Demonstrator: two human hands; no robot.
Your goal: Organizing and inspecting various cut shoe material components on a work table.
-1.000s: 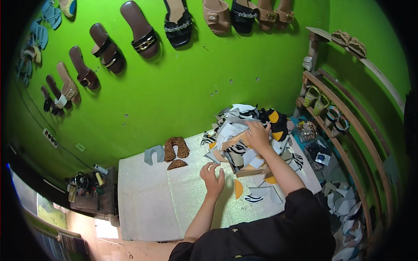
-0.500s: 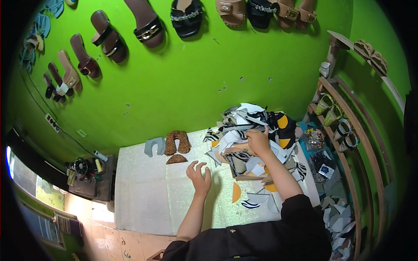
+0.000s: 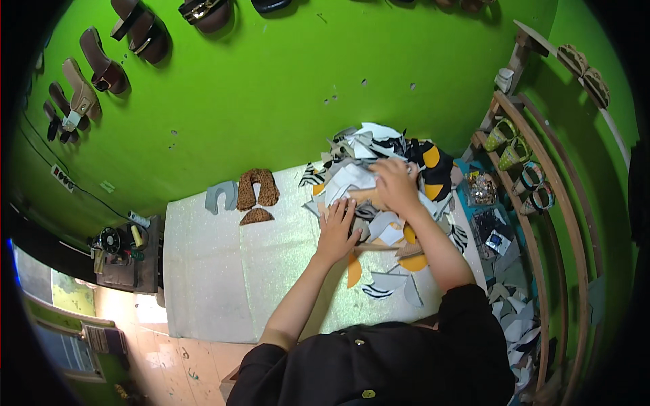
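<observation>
A heap of cut material pieces (image 3: 379,159), white, zebra-striped, black and orange, lies at the right end of a white glittery work sheet (image 3: 223,271). My left hand (image 3: 336,230) rests flat with fingers spread on the heap's near edge. My right hand (image 3: 395,184) presses down on a tan piece (image 3: 363,196) in the heap's middle; its grip is hidden. Leopard-print shoe uppers (image 3: 256,192) and a grey cut piece (image 3: 220,196) lie apart to the left.
Sandals (image 3: 101,64) hang on the green wall behind the table. A wooden rack (image 3: 535,196) with shoes stands at the right, scraps (image 3: 511,318) piled below it. Small tools sit on a dark stand (image 3: 122,254) at the left.
My left hand has moved right from the bare sheet onto the heap's edge. My right hand stays on the heap. The view has tilted down and closer.
</observation>
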